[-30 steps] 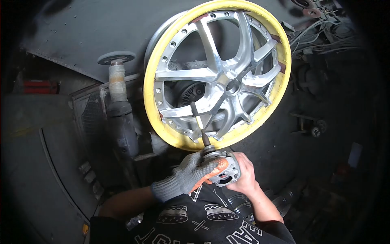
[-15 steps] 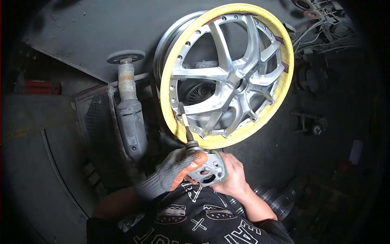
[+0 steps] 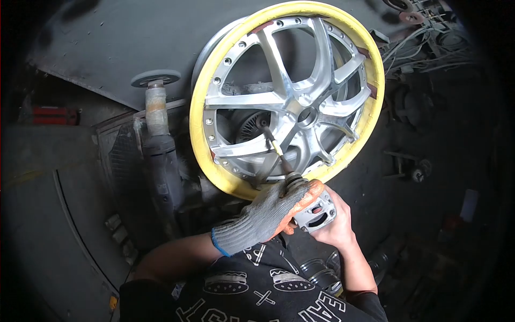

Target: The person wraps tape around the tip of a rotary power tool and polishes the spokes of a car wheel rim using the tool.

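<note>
Spoked wheel (image 3: 296, 106), silver, tilted, in the upper middle of the view, directly ahead of both hands. Its outer lip wears a yellow covering (image 3: 199, 134); small dark red patches (image 3: 265, 27) show along the inner edge of it. Round hole at the hub, row of bolt holes around the spoke ends.

Left hand (image 3: 263, 214): grey knit glove, orange palm side, blue cuff. Its grip is closed around the front of a hand-held power tool (image 3: 317, 211), thumb side uppermost. Right hand (image 3: 339, 221): bare, clamped on the rear of the same housing (most of its fingers hidden behind the body).

From the tool a slim shaft (image 3: 286, 162) with a pale yellow band runs up and leftward, crossing in front of the wheel's lower-left spoke. Its tip (image 3: 262, 123) is blurred, near the edge of that spoke; contact with the metal cannot be told.

Left of the wheel, well apart from the hands: a second tool (image 3: 162, 169), dark body, wrapped neck, flat grey disc (image 3: 155, 78) at its upper end. Cables (image 3: 410, 51) tangled at upper right. Below the right forearm, further shiny round metal pieces (image 3: 322, 273). Black T-shirt (image 3: 230, 300) with white burger drawings at the bottom.
</note>
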Tool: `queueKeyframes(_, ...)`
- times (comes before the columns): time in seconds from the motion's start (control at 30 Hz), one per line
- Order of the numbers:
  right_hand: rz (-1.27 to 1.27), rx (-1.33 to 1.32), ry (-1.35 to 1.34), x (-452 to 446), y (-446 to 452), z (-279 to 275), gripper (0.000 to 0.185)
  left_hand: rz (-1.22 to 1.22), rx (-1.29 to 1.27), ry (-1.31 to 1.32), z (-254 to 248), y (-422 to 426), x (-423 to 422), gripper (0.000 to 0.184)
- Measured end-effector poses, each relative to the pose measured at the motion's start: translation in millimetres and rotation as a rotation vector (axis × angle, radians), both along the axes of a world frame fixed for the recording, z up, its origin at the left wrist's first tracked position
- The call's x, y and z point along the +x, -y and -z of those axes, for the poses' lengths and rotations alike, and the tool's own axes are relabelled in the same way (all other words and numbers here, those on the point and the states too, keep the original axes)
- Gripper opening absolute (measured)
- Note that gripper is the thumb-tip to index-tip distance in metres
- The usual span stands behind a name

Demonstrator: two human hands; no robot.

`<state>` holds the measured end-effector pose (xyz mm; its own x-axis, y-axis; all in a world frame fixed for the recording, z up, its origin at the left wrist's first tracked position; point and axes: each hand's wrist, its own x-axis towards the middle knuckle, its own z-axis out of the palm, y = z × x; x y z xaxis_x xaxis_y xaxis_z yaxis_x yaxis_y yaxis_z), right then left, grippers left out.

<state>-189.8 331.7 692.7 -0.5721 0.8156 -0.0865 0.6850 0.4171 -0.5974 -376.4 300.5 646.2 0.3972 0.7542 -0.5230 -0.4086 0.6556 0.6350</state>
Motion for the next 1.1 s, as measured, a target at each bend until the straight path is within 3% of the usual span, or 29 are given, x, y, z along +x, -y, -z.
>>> queueKeyframes(0.3, -0.016, -0.048, -0.066, 10.1, -8.4, 7.9, 0.071, 0.031, -0.026, -0.031, -3.3, -5.0, 5.8, 0.065)
queueKeyframes(0.63, -0.089, -0.038, -0.038, -18.4, 25.8, 11.2, 0.079, 0.001, -0.165, 0.186, -3.0, 35.9, -32.8, 0.055)
queueKeyframes(1.1, -0.038, -0.082, -0.043, -69.1, 60.6, 19.9, 0.080, -0.041, -0.103, 0.051, -14.3, 58.8, -94.1, 0.049)
